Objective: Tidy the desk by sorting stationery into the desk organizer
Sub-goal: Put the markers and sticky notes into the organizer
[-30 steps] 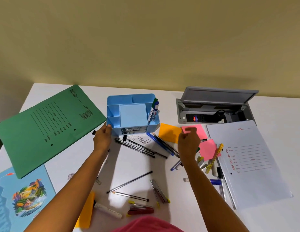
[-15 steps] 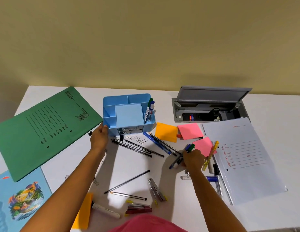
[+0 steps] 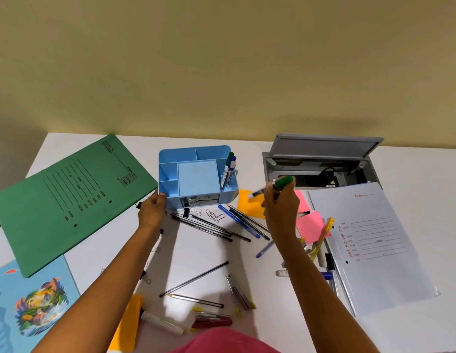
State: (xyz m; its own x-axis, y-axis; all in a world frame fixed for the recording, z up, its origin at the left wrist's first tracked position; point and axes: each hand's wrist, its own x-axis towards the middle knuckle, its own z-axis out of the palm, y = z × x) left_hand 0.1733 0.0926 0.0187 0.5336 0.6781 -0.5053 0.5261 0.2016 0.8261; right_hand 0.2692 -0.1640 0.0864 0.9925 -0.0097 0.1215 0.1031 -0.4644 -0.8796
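Note:
A light blue desk organizer [image 3: 196, 151] stands at the middle back of the white desk [image 3: 191, 250]. Two markers [image 3: 228, 171] stand in its right compartment. My left hand [image 3: 151, 212] holds the organizer's front left corner. My right hand [image 3: 281, 212] is lifted above the desk to the organizer's right and grips a green-capped marker [image 3: 283, 182]. Several black and blue pens [image 3: 222, 225] lie scattered in front of the organizer, with paper clips [image 3: 211, 215] beside them.
A green folder [image 3: 69, 200] lies left, a picture book [image 3: 30, 307] at front left. Orange [image 3: 247, 202] and pink sticky notes [image 3: 311, 225] and a white file [image 3: 369, 245] lie right. An open grey cable box [image 3: 321, 161] sits behind. Pencils, a stapler [image 3: 211, 322] and a marker [image 3: 163, 322] lie near me.
My right hand went down to the pens by the pink notes, picked up a green-capped marker and raised it toward the organizer. My left hand stayed on the organizer.

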